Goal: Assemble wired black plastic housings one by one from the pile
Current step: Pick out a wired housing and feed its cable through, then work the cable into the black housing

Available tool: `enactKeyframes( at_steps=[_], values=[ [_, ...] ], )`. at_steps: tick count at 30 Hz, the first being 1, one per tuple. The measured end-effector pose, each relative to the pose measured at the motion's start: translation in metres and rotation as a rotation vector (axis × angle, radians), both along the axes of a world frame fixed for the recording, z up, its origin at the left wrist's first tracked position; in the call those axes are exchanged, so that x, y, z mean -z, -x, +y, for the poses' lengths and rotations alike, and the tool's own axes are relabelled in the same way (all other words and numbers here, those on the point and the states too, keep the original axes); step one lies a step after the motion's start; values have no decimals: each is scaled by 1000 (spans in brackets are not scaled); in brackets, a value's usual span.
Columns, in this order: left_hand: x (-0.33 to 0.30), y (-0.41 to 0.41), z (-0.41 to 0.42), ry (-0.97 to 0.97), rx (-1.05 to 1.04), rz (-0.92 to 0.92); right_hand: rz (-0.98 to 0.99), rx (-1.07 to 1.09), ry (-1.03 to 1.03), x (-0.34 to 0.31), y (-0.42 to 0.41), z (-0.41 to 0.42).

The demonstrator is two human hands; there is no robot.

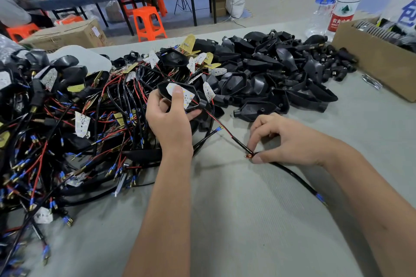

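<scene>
My left hand (167, 117) grips a black plastic housing (198, 96) with a white LED board (188, 98) inside; the thumb presses on the board. A red and black wire (221, 127) runs from the housing's neck down to my right hand (286, 139). That hand pinches the wire's end at a small copper terminal (249, 155), low over the table. A black sleeved cable (292, 175) trails from the pinch toward the lower right, ending in a blue connector (319, 198).
A tangled pile of wired boards (67, 123) covers the left of the grey table (247, 220). Bare black housings (281, 69) are heaped at the back. A cardboard box (371, 60) and two water bottles (337, 0) stand at the right.
</scene>
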State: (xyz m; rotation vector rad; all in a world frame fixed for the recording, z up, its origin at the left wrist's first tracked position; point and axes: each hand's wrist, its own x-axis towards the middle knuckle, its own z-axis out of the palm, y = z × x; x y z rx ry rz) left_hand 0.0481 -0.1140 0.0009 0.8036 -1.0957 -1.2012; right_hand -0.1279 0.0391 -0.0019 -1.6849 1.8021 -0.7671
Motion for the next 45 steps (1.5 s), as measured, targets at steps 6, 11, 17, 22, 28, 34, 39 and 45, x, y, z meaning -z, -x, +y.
enactKeyframes(
  at_steps=[6,11,17,22,28,34,39,45],
  values=[
    [-4,-4,-1,-42,-99,19,-63,217,296,13,3,-5],
    [-8,-12,5,141,-255,-316,271,495,470,17,11,-4],
    [-2,-22,7,115,-489,-794,331,642,429,18,22,1],
    [-9,-19,20,250,-656,-877,16,559,421,18,26,4],
    [-9,52,71,847,149,-921,-331,466,448,16,36,6],
    [8,82,79,628,370,-905,-541,585,421,17,47,9],
    [12,75,66,604,239,-781,-372,636,410,20,55,10],
    [15,70,55,556,289,-773,-552,713,492,21,54,8]
  ],
)
